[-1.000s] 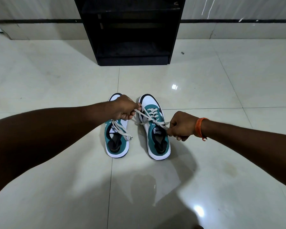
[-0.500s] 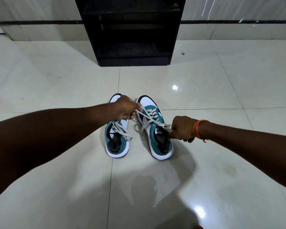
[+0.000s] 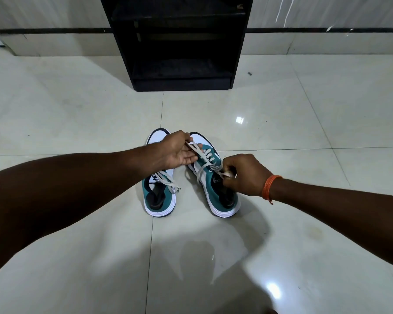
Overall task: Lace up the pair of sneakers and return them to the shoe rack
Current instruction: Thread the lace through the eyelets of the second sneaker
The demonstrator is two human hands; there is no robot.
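Two teal and white sneakers stand side by side on the tiled floor, toes pointing away from me. The left sneaker (image 3: 159, 200) has loose white laces lying over its tongue. Over the right sneaker (image 3: 216, 196) my left hand (image 3: 175, 150) is palm up, fingers spread, with one end of the white lace (image 3: 202, 158) pinched between thumb and fingers. My right hand (image 3: 243, 175), with an orange thread on the wrist, is closed on the other lace end at the top eyelets.
A black shoe rack (image 3: 179, 41) with bare shelves stands against the wall straight ahead, past the sneakers. Glossy cream floor tiles (image 3: 304, 132) surround the shoes on all sides.
My left hand has turned palm up and its fingers have spread. My right hand has moved in towards the right sneaker's top eyelets, so the lace hangs slacker.
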